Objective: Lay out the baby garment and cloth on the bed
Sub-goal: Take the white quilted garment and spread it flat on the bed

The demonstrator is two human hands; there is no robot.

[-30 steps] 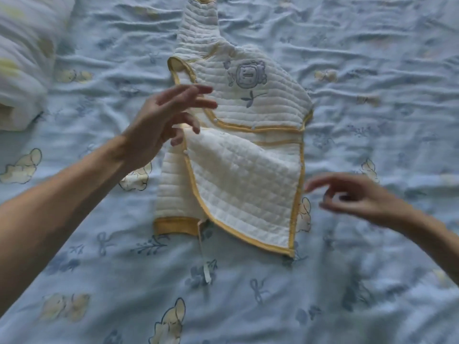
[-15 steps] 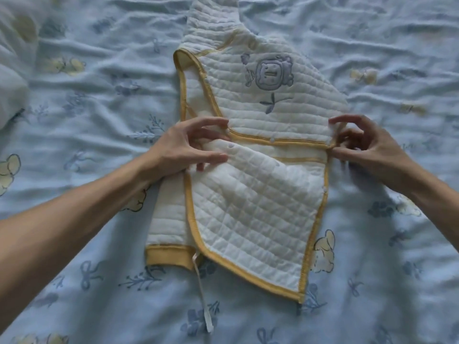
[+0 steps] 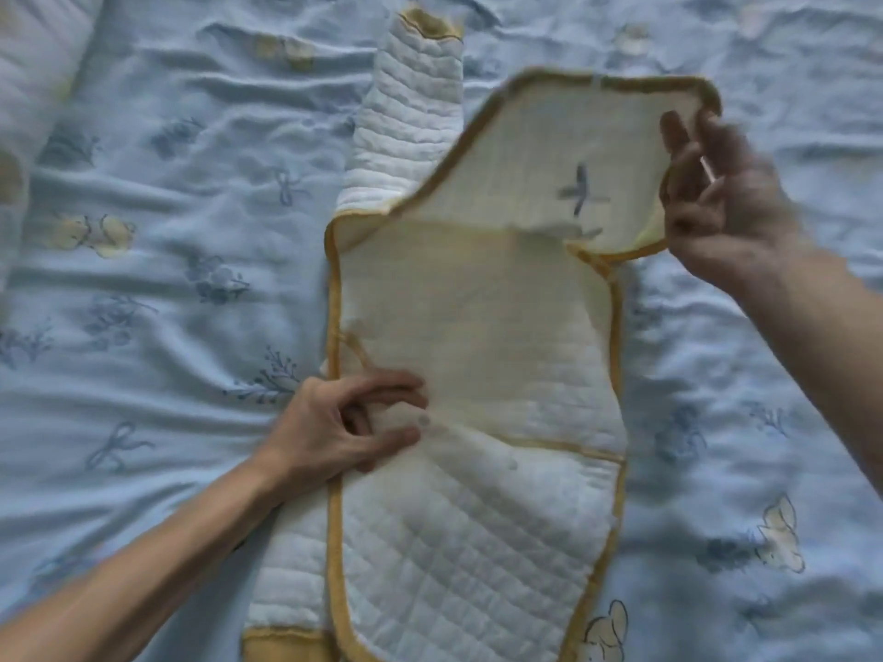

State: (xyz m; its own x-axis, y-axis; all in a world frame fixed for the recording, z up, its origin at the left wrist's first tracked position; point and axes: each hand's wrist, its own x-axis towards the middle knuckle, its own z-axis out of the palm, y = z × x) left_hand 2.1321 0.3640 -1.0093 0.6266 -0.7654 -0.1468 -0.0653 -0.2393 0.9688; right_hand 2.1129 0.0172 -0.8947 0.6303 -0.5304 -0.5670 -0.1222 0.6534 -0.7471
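Partly blurred, right hand (image 3: 726,203) lifts the garment's (image 3: 478,327) flap; hem cropped

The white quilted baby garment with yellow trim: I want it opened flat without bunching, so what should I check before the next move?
1. Right hand grips the lifted front flap: ok.
2. Left hand pins the white quilted baby garment with yellow trim: ok.
3. Flap lying flat: not ok, raised.
4. Blue printed bedsheet free to the right for the flap: ok.
5. Sleeve lying straight: ok.
6. Tie string untangled: cannot tell.
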